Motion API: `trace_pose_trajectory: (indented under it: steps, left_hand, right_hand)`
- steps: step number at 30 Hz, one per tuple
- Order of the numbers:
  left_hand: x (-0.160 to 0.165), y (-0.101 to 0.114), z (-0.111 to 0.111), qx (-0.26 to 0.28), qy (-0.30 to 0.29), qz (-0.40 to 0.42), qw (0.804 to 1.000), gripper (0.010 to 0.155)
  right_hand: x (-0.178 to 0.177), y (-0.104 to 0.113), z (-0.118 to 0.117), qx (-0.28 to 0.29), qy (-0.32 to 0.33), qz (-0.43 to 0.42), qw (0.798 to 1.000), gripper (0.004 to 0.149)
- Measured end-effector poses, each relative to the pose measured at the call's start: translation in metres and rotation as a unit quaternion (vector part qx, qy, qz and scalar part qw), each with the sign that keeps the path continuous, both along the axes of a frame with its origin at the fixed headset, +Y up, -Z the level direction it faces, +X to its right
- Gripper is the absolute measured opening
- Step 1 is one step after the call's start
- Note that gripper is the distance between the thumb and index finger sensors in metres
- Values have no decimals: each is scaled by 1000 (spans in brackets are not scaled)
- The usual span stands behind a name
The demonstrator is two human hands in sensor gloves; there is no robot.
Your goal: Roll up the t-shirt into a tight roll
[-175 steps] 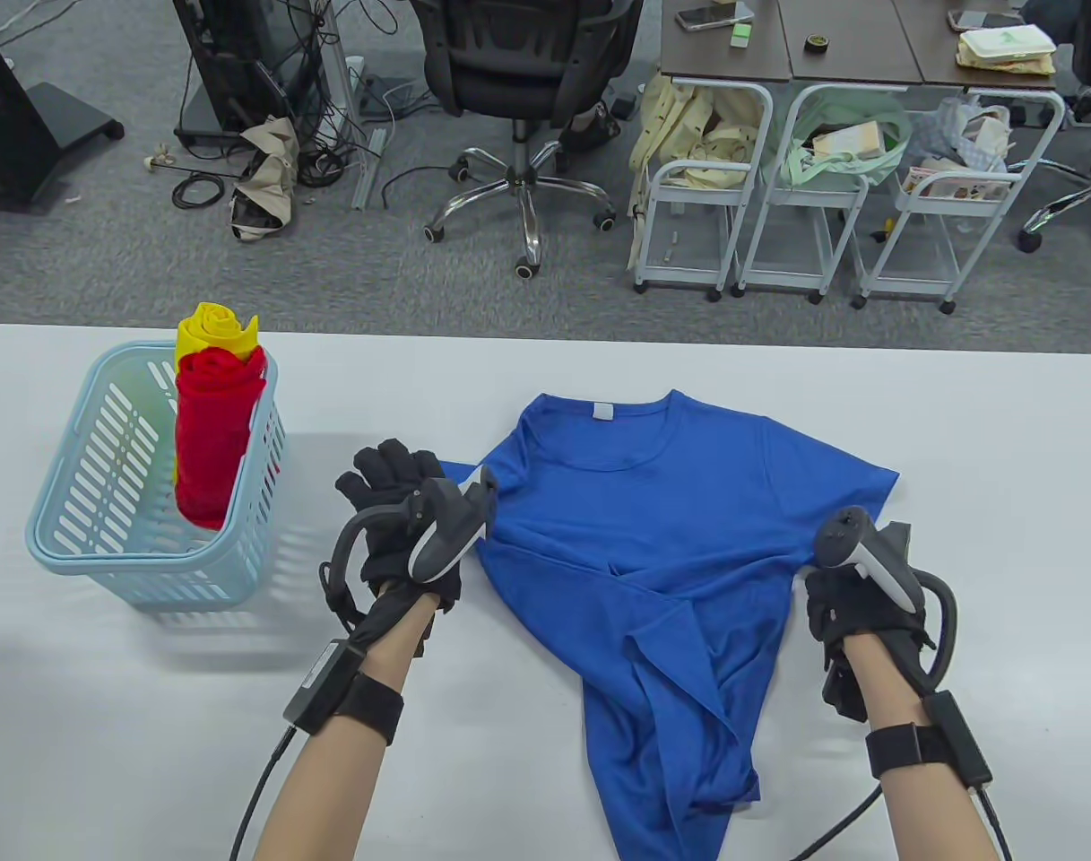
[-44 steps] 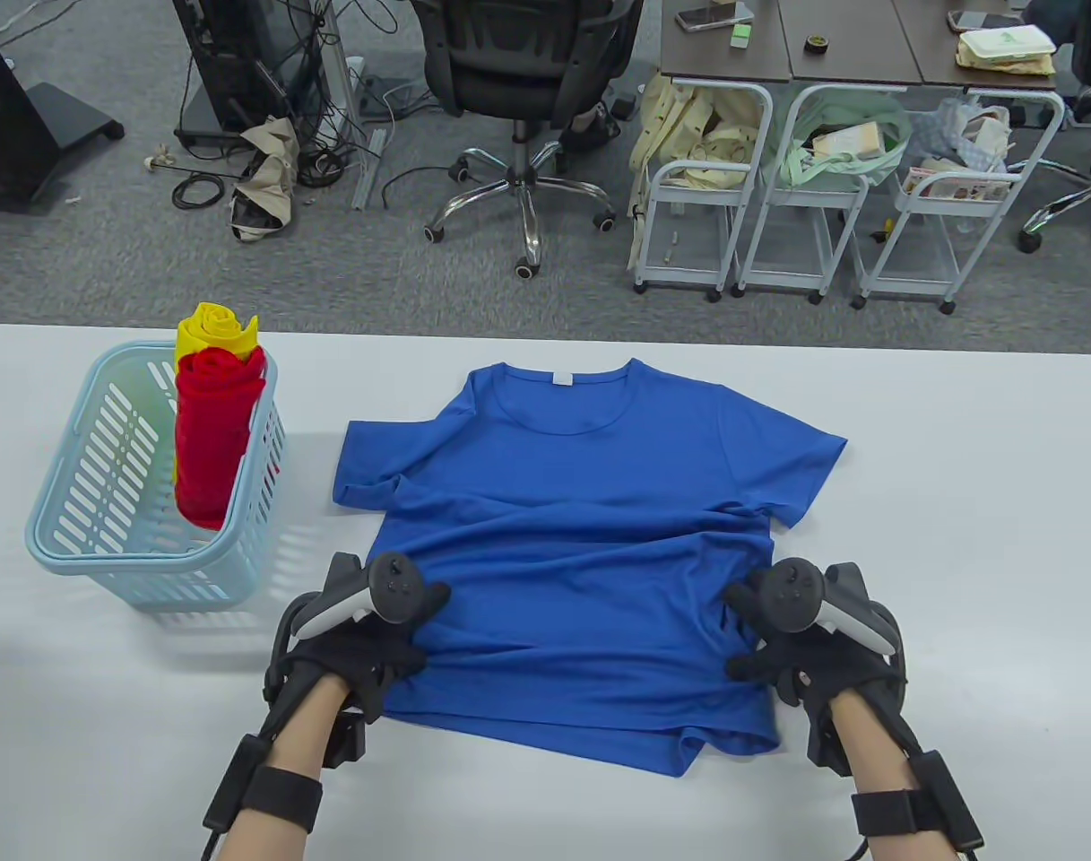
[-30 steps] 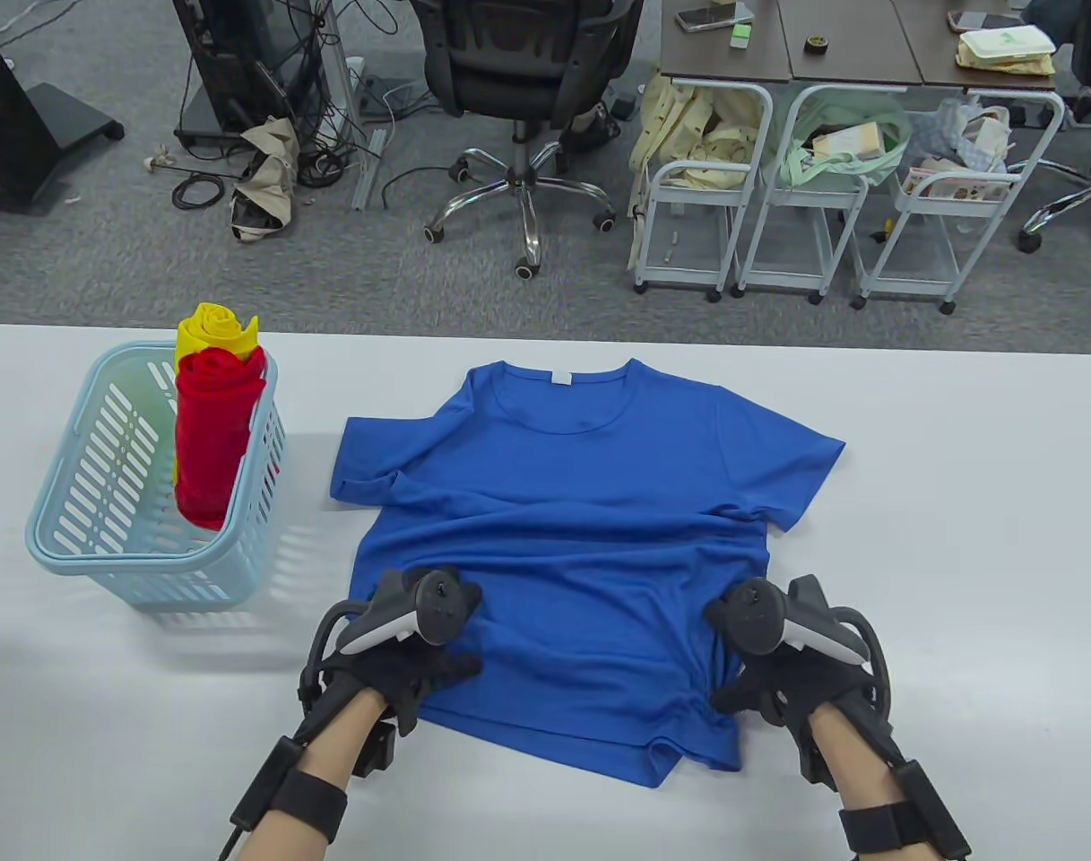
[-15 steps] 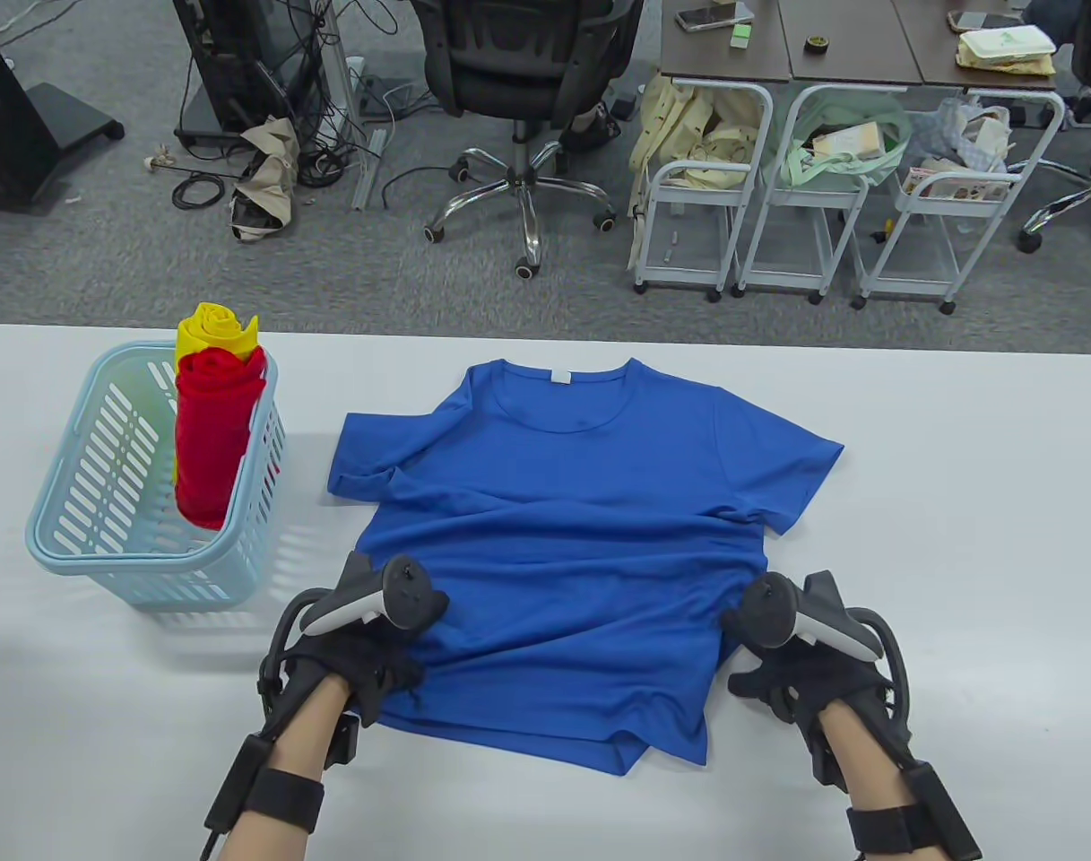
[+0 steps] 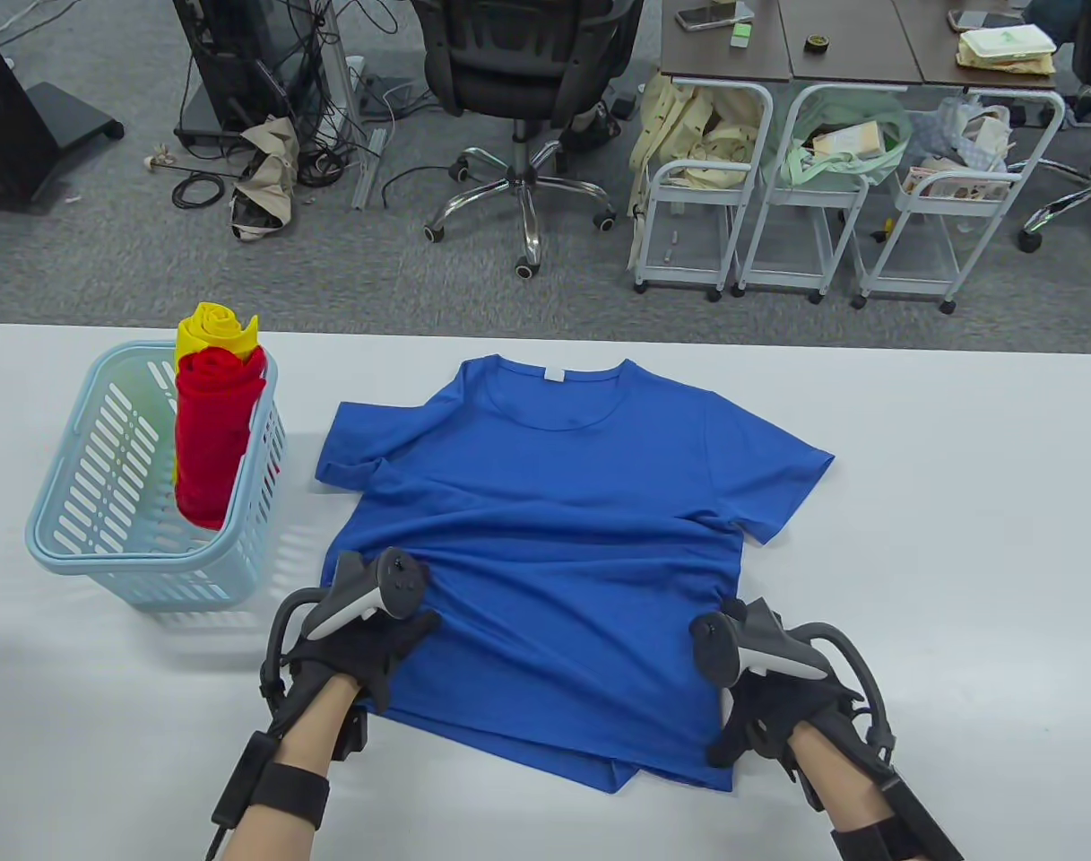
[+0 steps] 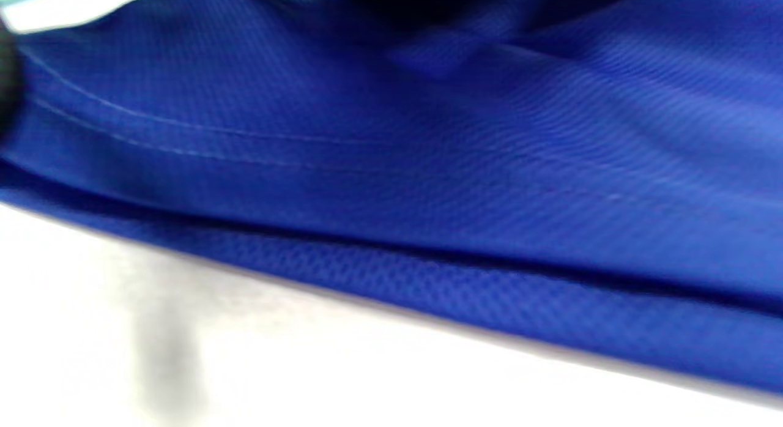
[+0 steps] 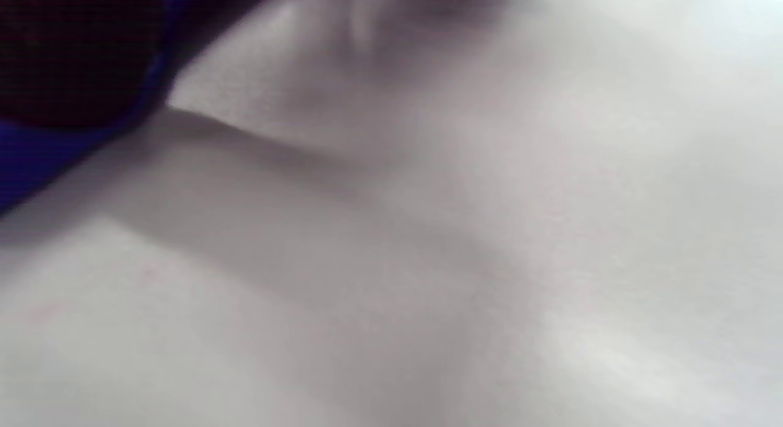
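Note:
A blue t-shirt (image 5: pixel 563 538) lies spread on the white table (image 5: pixel 957 538), collar far, hem near me. My left hand (image 5: pixel 379 646) grips its left side just above the hem. My right hand (image 5: pixel 760 708) grips the right side near the hem corner, with most of its fingers hidden under the tracker. In the left wrist view the blue fabric (image 6: pixel 428 170) with its stitched hem fills the frame. In the right wrist view only a dark corner of the shirt (image 7: pixel 24 158) shows above bare table.
A light blue basket (image 5: pixel 70 547) stands at the table's left and holds a red roll (image 5: pixel 213 439) and a yellow roll (image 5: pixel 209 327) upright. Beyond the far table edge are an office chair (image 5: pixel 518 63) and white carts (image 5: pixel 778 197).
The crumpled shirt has been spread flat. Over the last second both hands tugged it, so it slid a little left, and the right hand moved nearer to me along the right side.

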State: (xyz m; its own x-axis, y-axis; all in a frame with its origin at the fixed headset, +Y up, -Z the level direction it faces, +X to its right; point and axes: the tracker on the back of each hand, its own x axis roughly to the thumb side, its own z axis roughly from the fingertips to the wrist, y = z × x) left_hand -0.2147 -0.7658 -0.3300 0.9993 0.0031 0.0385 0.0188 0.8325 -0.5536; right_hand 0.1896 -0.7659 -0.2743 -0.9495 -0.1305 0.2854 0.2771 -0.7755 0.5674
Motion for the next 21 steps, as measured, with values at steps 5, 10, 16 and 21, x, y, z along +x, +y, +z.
trace_pose_trajectory:
  steps: [5, 10, 16, 21]
  left_hand:
    - [13, 31, 10, 40, -27, 57, 997, 68]
    - [17, 33, 12, 61, -34, 126, 990, 66]
    - [25, -8, 10, -27, -45, 58, 997, 74]
    - [27, -3, 10, 13, -53, -18, 998, 77]
  right_hand:
    - [31, 1, 5, -11, -26, 52, 998, 129]
    - [68, 19, -4, 40, -104, 117, 987, 113]
    - [55, 19, -11, 54, -121, -131, 983, 82]
    - [36, 1, -5, -13, -68, -36, 997, 123]
